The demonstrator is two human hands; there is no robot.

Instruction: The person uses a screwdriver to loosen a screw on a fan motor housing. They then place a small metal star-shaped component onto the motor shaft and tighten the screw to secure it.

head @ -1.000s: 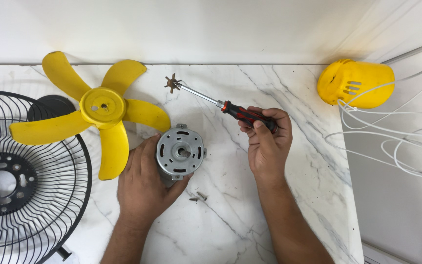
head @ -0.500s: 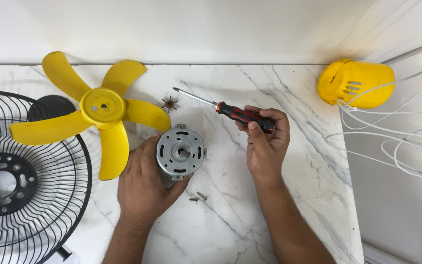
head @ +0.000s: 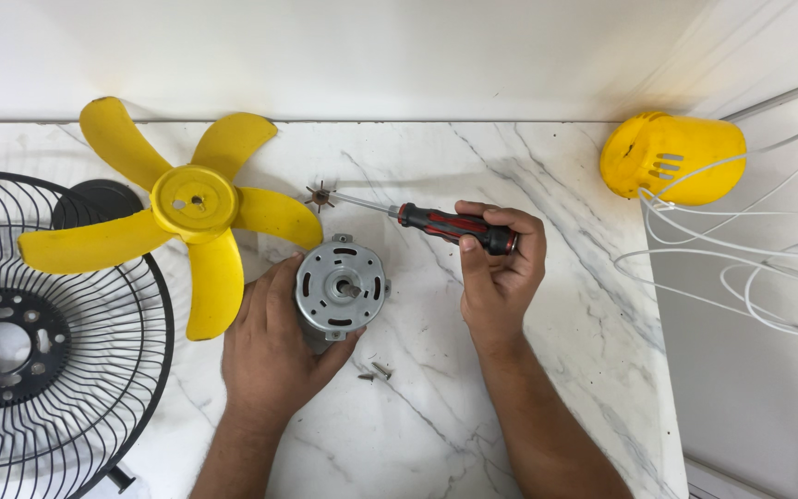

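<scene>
My left hand point(head: 274, 346) is wrapped around the motor point(head: 341, 286), a round grey metal can standing on the marble counter point(head: 528, 166). My right hand point(head: 499, 268) grips one screwdriver point(head: 445, 225), its tip at a small spiky star piece point(head: 320, 195). Two screws point(head: 375, 372), I think, lie loose by the motor. One glossy yellow five-blade fan point(head: 191, 208), one black wire grille point(head: 57, 342).

Bare marble point(head: 436, 434) lies open below; fan blade point(head: 198, 203) and grille point(head: 48, 342) crowd the left.
</scene>
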